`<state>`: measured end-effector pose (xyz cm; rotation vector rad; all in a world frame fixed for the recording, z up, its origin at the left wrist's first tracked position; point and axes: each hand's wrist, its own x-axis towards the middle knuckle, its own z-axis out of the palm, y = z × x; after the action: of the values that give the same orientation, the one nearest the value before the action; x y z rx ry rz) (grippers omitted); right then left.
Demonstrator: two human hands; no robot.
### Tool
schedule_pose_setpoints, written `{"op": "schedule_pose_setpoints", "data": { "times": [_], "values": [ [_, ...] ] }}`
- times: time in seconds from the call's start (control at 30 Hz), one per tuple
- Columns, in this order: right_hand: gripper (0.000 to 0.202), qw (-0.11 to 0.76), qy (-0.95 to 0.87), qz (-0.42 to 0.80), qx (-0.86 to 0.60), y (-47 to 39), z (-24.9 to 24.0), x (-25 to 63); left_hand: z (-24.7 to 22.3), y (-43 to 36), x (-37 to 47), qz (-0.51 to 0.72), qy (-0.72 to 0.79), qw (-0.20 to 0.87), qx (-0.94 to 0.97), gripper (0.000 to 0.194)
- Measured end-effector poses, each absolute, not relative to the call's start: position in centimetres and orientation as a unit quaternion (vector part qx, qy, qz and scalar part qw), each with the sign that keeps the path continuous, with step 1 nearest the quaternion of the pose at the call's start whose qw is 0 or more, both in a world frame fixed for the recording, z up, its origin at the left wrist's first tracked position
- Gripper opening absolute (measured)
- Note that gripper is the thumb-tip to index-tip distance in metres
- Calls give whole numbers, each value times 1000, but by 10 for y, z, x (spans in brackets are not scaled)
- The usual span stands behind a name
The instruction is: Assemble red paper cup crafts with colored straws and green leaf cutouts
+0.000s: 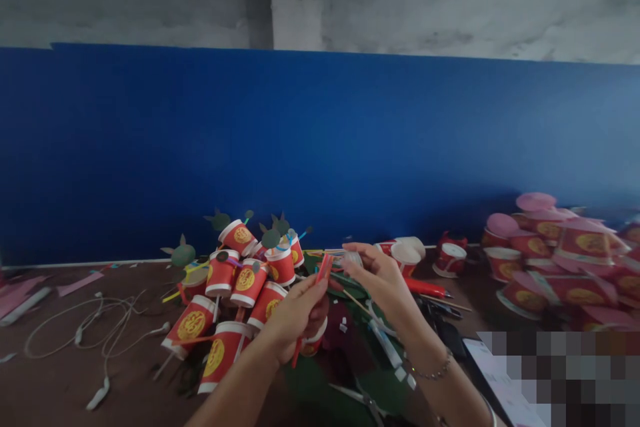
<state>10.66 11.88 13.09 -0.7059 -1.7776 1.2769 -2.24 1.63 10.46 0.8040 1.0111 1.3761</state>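
Observation:
Pinched in my left hand (300,312) is a flat red strip (325,267), its top end sticking up past the fingers and its lower end showing below the palm. My right hand (383,280) is closed on a small clear roll (353,260) that looks like tape, just right of the strip. A thin gap separates the two hands. Left of my left hand stands a heap of red paper cups (249,280) with yellow emblems, sticks and green rabbit-like paper heads (183,253). Metal scissors (367,400) lie below my hands.
White earphones (100,390) with a tangled cord lie at left. More cups with pink paper discs (536,201) are piled at right. A red tube-like tool (425,288), a loose white cup (406,255) and a phone-like screen (495,373) sit nearer. A blue wall panel (320,147) stands behind.

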Motion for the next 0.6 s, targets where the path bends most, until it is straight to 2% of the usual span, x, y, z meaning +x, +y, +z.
{"op": "schedule_pose_setpoints", "data": {
  "times": [0.1, 0.27, 0.6],
  "values": [
    [51, 406, -683, 553, -252, 112, 129, 103, 102, 16, -15, 580, 437, 587, 357, 42],
    [50, 396, -642, 609, -246, 105, 127, 101, 100, 15, -8, 563, 445, 592, 368, 46],
    [38, 414, -714, 512, -238, 105, 128, 104, 103, 14, -12, 547, 462, 583, 383, 45]
  ]
}}
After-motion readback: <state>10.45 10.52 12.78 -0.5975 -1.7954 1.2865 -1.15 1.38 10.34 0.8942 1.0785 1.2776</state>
